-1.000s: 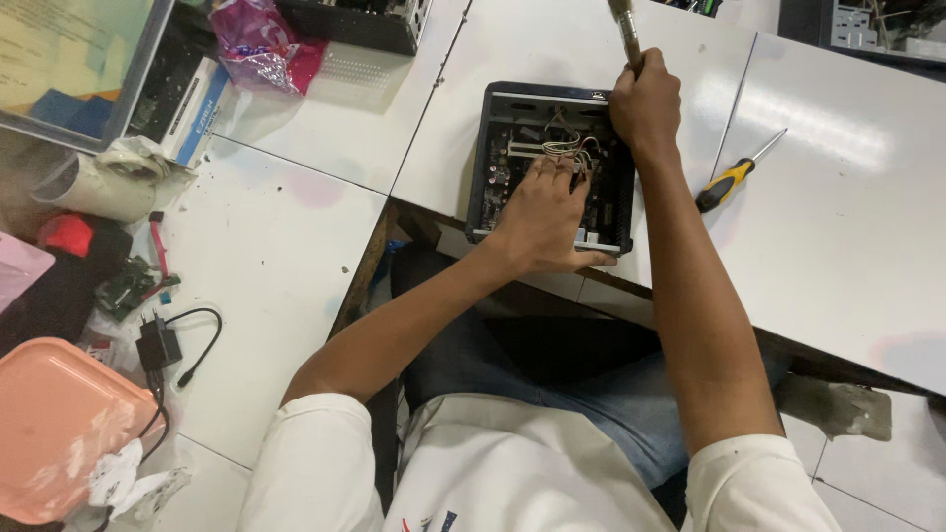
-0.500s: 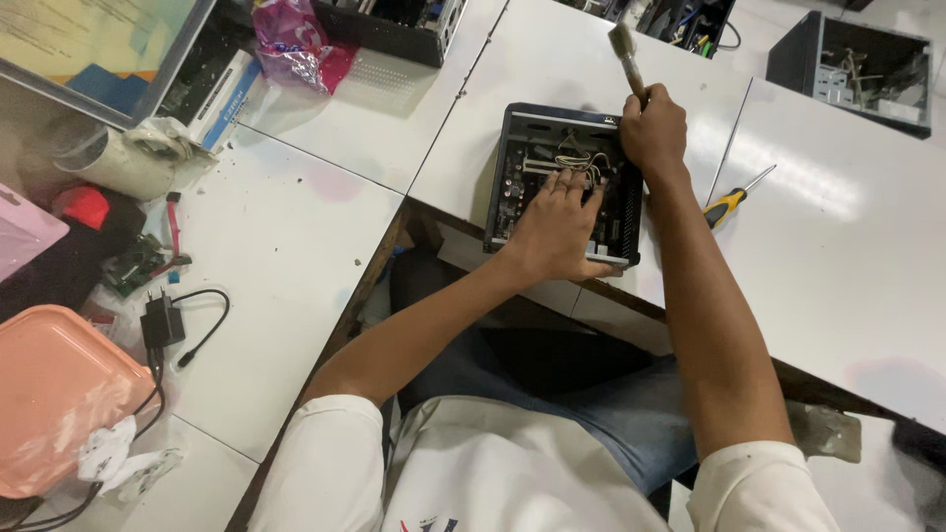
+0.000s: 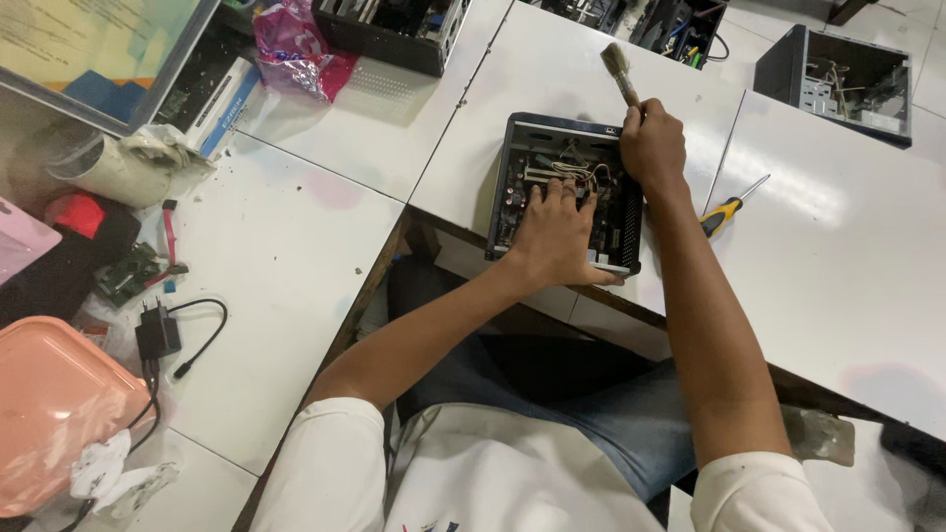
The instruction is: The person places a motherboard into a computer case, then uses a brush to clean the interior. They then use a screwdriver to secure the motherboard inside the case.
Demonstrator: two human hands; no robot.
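My right hand (image 3: 652,148) is clamped round the handle of the small pale-bristled paintbrush (image 3: 621,74), and the brush has come up since a moment ago — the bristles now stand clear above the far rim of the open dark-grey metal computer case (image 3: 565,193), pointing away from me rather than down into it. My left hand (image 3: 554,239) has stayed where it was, spread flat over the near half of that case with the fingers (image 3: 552,197) pressed among the bundle of thin wires (image 3: 576,177) and the circuit board; it grips nothing, it only pins the case to the white tabletop (image 3: 512,89). As I judge it, the dusting is between strokes: the brush is lifted off the board, and the case has not shifted under my palm. The case sits at the near edge of the table, straight ahead of me. Just to the right of the case lies the yellow-and-black-handled screwdriver (image 3: 731,205), apart from both hands. Well to the right of the case stands another open black computer chassis (image 3: 838,84) — to the left of the case, far off, a crumpled pink plastic bag (image 3: 291,49).
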